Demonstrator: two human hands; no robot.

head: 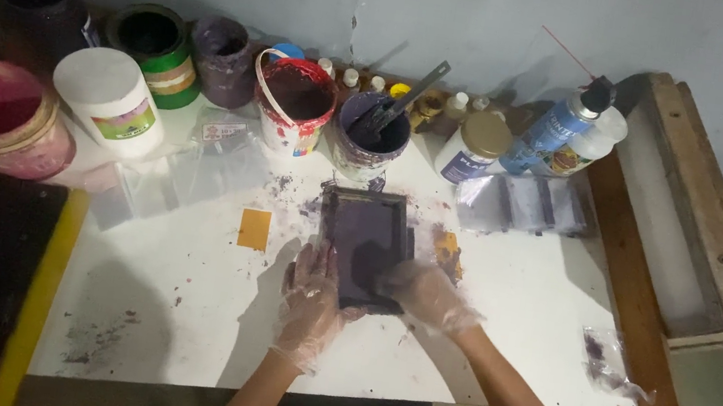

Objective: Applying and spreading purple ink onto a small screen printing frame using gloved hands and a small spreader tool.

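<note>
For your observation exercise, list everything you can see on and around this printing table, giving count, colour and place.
Small dark-framed printing screen: 1, purple-stained, table centre.
White table: 1, ink-smeared.
Open ink tubs: about 6, pink, black, green, purple, red, along the wall.
White lidded jar: 1, back left.
Blue spray bottle: 1, back right.
Yellow rectangular patch: 1, left of the screen.
Wooden frame: 1, right edge.
Left hand: clear glove, on the screen's near-left corner.
Right hand: clear glove, pressing inside the screen.
</note>
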